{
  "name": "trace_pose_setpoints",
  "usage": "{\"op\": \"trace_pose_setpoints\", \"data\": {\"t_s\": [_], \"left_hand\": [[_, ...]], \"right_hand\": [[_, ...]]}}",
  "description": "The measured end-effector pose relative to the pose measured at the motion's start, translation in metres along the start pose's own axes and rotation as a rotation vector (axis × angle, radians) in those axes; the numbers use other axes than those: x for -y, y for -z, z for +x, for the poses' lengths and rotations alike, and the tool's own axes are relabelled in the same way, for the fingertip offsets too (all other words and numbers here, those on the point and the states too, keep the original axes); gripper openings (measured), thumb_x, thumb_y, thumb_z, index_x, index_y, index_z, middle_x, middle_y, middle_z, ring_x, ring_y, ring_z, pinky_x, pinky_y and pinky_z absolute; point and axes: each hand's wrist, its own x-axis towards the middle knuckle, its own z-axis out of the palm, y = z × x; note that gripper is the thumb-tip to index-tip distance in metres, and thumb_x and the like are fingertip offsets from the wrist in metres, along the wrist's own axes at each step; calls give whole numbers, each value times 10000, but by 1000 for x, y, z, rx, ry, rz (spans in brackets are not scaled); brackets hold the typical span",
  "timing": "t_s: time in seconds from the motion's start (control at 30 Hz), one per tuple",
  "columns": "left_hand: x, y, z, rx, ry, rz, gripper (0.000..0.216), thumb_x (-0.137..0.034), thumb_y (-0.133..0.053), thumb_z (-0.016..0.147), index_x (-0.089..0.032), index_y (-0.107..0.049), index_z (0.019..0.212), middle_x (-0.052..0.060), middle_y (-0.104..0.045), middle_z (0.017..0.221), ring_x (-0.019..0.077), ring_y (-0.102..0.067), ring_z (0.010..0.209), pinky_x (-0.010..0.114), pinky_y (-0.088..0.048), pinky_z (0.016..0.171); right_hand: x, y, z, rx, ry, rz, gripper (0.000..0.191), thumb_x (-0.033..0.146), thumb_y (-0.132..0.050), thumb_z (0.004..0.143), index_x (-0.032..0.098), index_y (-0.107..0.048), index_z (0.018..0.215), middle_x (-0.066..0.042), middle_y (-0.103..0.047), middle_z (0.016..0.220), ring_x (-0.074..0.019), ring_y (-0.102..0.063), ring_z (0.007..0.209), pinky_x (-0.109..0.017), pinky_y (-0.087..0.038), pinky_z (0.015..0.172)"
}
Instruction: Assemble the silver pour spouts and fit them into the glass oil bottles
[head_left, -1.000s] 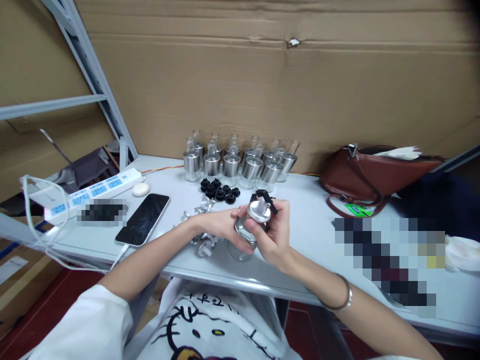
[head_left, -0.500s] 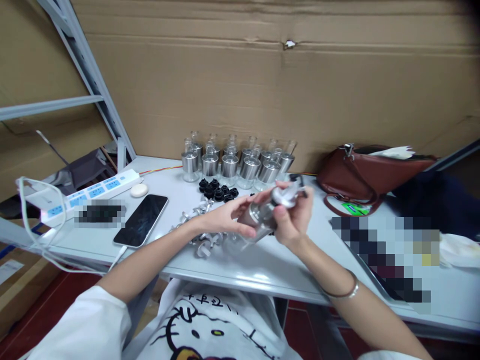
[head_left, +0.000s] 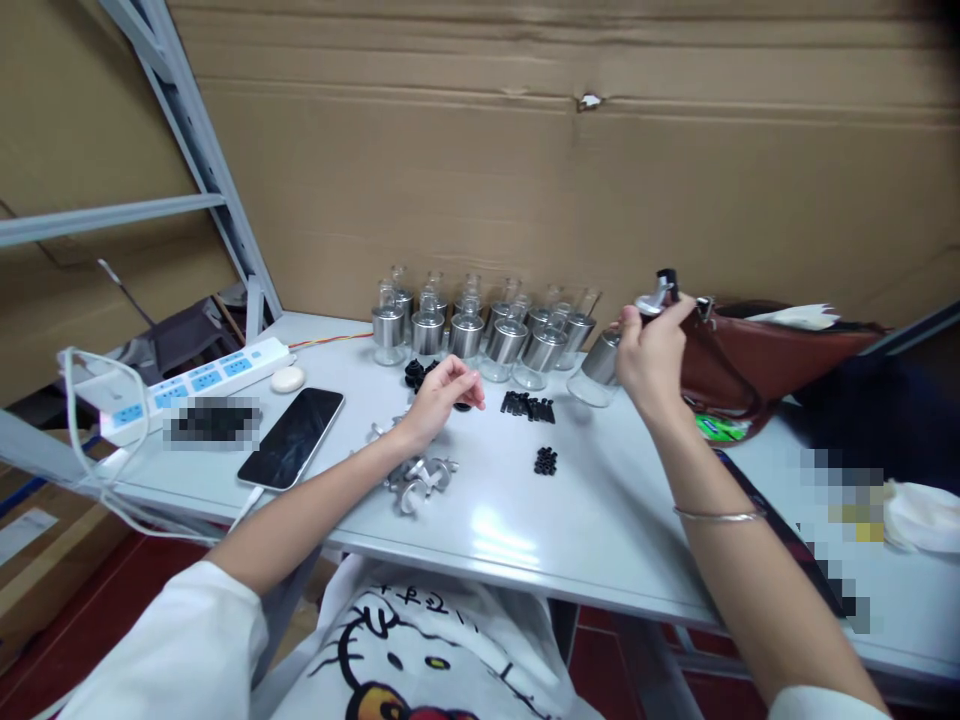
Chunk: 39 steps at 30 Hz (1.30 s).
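Note:
My right hand (head_left: 652, 350) grips the neck of a glass bottle (head_left: 600, 368) with a steel sleeve, tilted at the right end of the bottle rows. A silvery spout top (head_left: 654, 300) with a black tip stands out above the fingers. My left hand (head_left: 444, 398) is loosely curled with nothing visible in it, over black stoppers (head_left: 415, 374) that it partly hides. Silvery metal spout parts (head_left: 420, 482) lie in a pile below its wrist. To its right are small black sticks (head_left: 528, 406) and a cluster of small black rings (head_left: 546, 461).
Several steel-sleeved glass bottles (head_left: 466, 336) stand in rows before the cardboard wall (head_left: 465, 180). At left lie a phone (head_left: 292, 440), a round white case (head_left: 288, 379) and a power strip (head_left: 206, 380). At right sit a brown bag (head_left: 787, 360) and a dark flat device (head_left: 780, 530).
My right hand has carried the bottle from the middle to the back right. My left hand has let go of it and moved left, over the black stoppers.

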Motion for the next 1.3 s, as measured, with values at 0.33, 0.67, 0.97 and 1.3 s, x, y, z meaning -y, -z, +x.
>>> {"op": "trace_pose_setpoints", "data": {"t_s": [0.33, 0.67, 0.97, 1.3], "left_hand": [[-2, 2, 0, 53, 4, -29, 283, -371, -559, 806, -178, -416, 657, -51, -523, 460, 91, -512, 436, 227, -410, 533], [0, 4, 4, -57, -62, -42, 364, -431, -563, 831, -190, -358, 651, -111, -383, 412, 53, -434, 353, 183, -341, 455], [2, 4, 3, -68, -94, 21, 486, -538, -597, 794, -186, -353, 564, -111, -331, 361, 37, -363, 314, 195, -314, 433], [3, 2, 1, -59, -85, 116, 513, -623, -543, 779, -167, -446, 565, -56, -489, 439, 51, -457, 389, 197, -380, 464]], "right_hand": [[-31, -39, 13, 75, 0, -19, 370, 316, -420, 852, 126, -333, 1157, -202, -646, 951, -302, -653, 855, -448, -470, 797], [-22, -32, -18, -102, 203, 37, 543, 327, -518, 804, 128, -329, 1272, -200, -422, 1264, -293, -431, 1209, -494, -362, 1006], [49, -20, -91, 397, 838, 43, 147, 277, -466, 916, 199, -557, 1000, -95, -615, 958, -225, -554, 948, -416, -397, 881], [72, -30, -131, 1013, 844, 64, 190, 267, -547, 889, 160, -667, 990, -101, -637, 978, -212, -553, 927, -348, -425, 808]]}}
